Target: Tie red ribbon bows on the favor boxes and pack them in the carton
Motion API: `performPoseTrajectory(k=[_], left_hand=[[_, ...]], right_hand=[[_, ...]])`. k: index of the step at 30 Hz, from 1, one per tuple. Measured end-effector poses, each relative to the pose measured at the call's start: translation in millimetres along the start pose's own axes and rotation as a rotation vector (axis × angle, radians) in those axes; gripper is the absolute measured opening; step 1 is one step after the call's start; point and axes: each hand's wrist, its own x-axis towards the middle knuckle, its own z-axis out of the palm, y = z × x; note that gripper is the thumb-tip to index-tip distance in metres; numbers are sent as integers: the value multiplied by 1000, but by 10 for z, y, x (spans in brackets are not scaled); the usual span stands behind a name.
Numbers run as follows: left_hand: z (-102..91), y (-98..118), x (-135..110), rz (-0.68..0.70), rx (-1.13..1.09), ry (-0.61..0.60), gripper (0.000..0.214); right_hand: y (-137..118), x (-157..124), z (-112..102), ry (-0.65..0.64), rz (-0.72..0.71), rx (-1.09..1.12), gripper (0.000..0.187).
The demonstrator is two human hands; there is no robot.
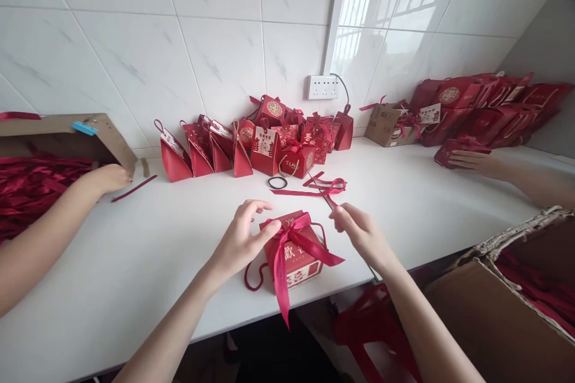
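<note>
A red gift box (294, 257) with gold lettering sits near the table's front edge. A satin bow (287, 238) is tied over its top, with tails hanging down the front. A twisted red cord handle (255, 278) loops out at its left side. My left hand (247, 233) is at the box's back left corner, fingers apart and thumb by the bow. To the right of the box, my right hand (359, 230) is closed, pinching the near end of a loose red ribbon (309, 192) that lies on the table behind the box.
Several finished red boxes (267, 152) stand along the wall. A black ring (277, 183) lies before them. Another person's hand (112, 178) touches a carton of ribbons (40, 173) at left; another hand (471, 160) holds a red box at right. An open carton (494, 305) stands front right.
</note>
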Motion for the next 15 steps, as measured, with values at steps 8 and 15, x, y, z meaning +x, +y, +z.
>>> performPoseTrajectory(k=[8,15], left_hand=[[50,111,-179,-69,146,145,27],[182,169,-330,-301,57,229,33]], right_hand=[[-113,236,306,-218,-18,49,40],[-111,67,319,-230,7,265,39]])
